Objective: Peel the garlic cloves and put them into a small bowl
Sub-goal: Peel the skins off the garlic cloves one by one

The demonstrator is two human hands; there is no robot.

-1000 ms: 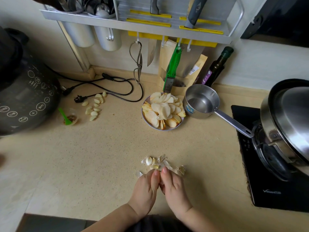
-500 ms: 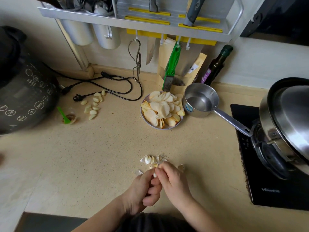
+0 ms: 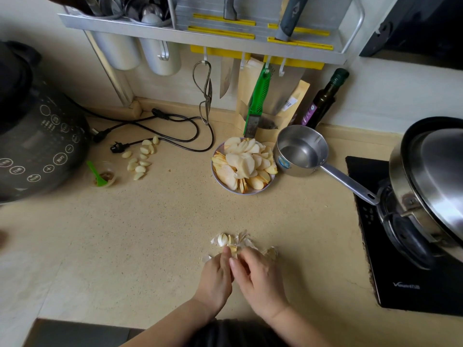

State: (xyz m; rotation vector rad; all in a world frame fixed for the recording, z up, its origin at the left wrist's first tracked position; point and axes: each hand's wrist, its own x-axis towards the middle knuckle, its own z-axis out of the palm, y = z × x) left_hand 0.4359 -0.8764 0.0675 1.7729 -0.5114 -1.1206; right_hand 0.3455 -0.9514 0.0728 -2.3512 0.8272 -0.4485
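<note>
My left hand and my right hand meet at the counter's near edge, fingertips pressed together on a garlic clove that shows only as a pale sliver between them. Just beyond the fingers lies a small heap of unpeeled garlic and papery skins. Several peeled cloves lie loose on the counter at the back left. A small clear bowl with a green spoon in it stands beside them.
A plate of apple slices and a steel saucepan with water sit at the back. A black cooker is at left, with its cord behind the cloves. A stove with a lidded pan is at right.
Both hands stay together over the skins. My left fingers, curled under the right hand half a second ago, now point forward with the thumb tip up against the clove.
</note>
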